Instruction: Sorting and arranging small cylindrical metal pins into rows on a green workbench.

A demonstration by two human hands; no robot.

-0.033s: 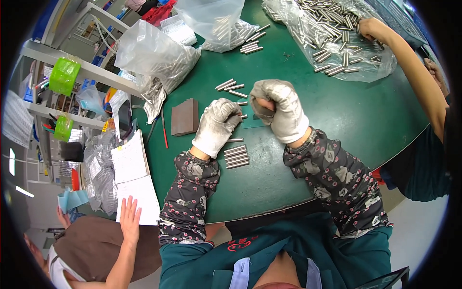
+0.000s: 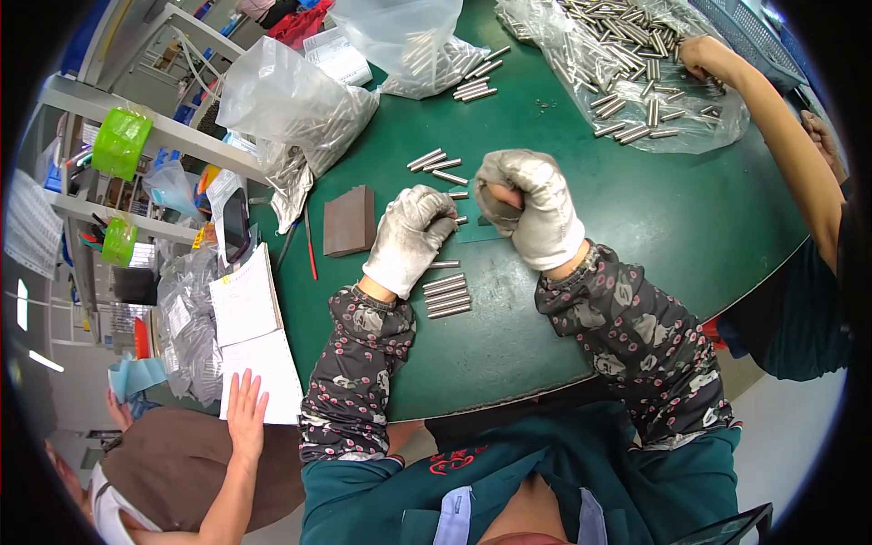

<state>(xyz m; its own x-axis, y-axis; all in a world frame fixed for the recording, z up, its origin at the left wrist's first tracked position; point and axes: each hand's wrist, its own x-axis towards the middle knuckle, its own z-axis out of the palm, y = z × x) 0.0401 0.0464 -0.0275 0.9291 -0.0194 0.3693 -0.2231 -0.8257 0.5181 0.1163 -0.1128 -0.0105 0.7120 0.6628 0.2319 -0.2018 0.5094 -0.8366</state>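
Note:
My left hand (image 2: 406, 238), in a soiled white glove, is closed with its fingertips pinching a short metal pin (image 2: 461, 220); only the pin's end shows. To its right, my right hand (image 2: 533, 209) is gloved too and curled closed, a bare fingertip poking out. What it grips, if anything, is hidden. Between the hands a small flat green piece (image 2: 479, 229) lies on the table. Below my left hand, several metal pins (image 2: 446, 295) lie in a near-parallel row. More loose pins (image 2: 434, 162) lie just beyond it. Left of it sits a brown stack of flat sheets (image 2: 349, 221).
The green table (image 2: 627, 245) holds bags of pins (image 2: 331, 127) at the far left and an open plastic sheet heaped with pins (image 2: 627, 41) at the far right, where another person's hand (image 2: 710, 60) reaches in. Another hand (image 2: 245, 409) rests on a notebook (image 2: 259, 363) at left.
My right hand has shifted very slightly to the right. My left hand and the pins look unmoved.

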